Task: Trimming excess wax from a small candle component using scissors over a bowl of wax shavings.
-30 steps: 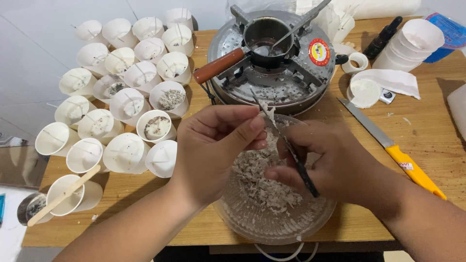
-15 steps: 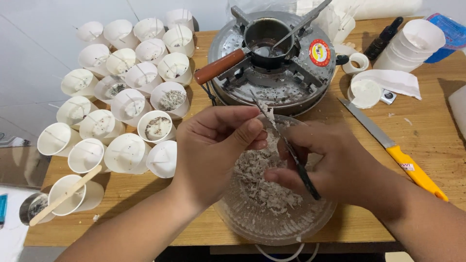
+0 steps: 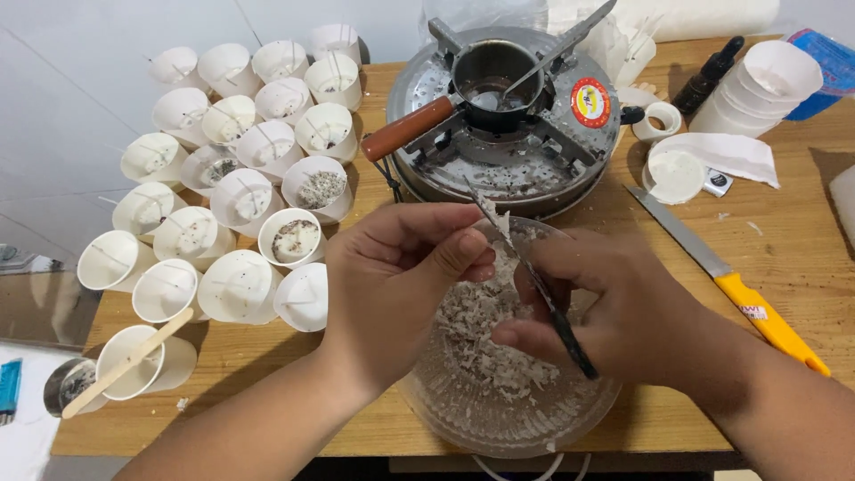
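Wooden table (image 3: 802,223) holds clear bowl (image 3: 427,405) of white flakes (image 3: 476,330).

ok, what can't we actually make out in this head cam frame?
- Head view: the middle of the clear bowl of pale flakes is hidden by both hands.
- What the left hand pinches: covered by its fingers.
- The right hand hides the grip on the dark-handled tool.
- Small pot contents: too dark.
- Blue item: cut off by the edge.

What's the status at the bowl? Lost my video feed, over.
Right hand grips thin scraper tool. Left hand pinches its tip over clear bowl of wax flakes. Nothing in the way.
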